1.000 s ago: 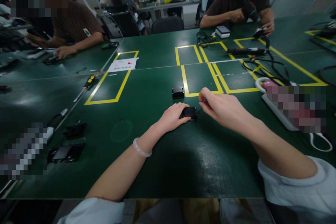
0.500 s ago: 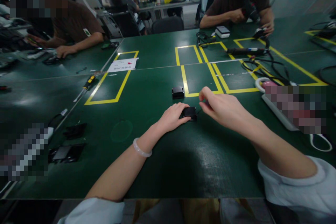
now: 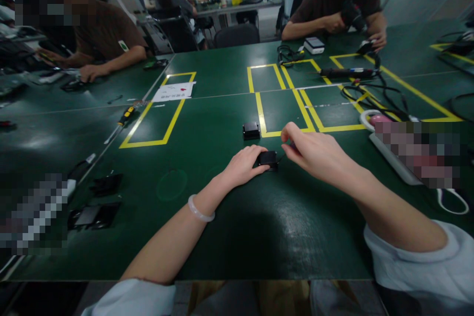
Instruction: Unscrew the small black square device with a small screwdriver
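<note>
My left hand (image 3: 244, 163) holds a small black box-shaped part (image 3: 268, 159) on the green table, its thumb on the near side and its fingers on the far left. Just to the right, my right hand (image 3: 305, 145) is closed in a pinch. A thin dark thing runs from that pinch toward the right side of the part; most of it is hidden by the fingers, so I cannot tell its kind. A second black box-shaped part (image 3: 251, 131) lies a little beyond my left hand, touched by neither hand.
Yellow tape outlines (image 3: 287, 133) mark the green table (image 3: 215, 252). A yellow-black screwdriver (image 3: 127, 116) and black parts (image 3: 94, 216) lie left. A phone-like object with a strap (image 3: 400, 163) lies right, near black cables (image 3: 388, 89). Two people work across the table, one holding a power drill (image 3: 353, 15).
</note>
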The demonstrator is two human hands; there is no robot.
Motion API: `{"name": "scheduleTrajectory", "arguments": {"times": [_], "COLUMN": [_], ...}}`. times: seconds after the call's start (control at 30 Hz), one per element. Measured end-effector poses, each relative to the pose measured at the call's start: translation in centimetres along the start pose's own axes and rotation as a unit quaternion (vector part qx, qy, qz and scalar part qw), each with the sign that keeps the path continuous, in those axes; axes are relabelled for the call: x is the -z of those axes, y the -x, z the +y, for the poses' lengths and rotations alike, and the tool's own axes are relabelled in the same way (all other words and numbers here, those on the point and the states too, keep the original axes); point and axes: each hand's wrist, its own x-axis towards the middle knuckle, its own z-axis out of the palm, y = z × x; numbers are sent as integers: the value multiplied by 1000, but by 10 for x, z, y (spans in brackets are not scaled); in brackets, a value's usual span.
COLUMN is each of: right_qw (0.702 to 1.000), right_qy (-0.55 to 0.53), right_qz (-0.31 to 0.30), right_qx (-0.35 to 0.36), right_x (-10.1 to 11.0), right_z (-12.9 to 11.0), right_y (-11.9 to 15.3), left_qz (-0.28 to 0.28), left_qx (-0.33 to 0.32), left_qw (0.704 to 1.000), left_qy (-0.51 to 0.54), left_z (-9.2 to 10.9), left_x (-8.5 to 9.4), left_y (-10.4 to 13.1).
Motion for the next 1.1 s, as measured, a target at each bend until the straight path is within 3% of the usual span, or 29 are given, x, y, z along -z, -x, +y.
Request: {"name": "scheduleTrajectory", "arguments": {"times": [1.1], "right_qw": [1000], "right_qy": [-1], "right_qz": [11], "right_qx": [-6], "right_x": [0], "right_z": [-2], "right_y": [0], "left_qz": [-2], "left_qx": [-1], "left_qw": [1000], "left_qy": [4], "left_z": [1], "left_x": [1], "left_y": [0]}}
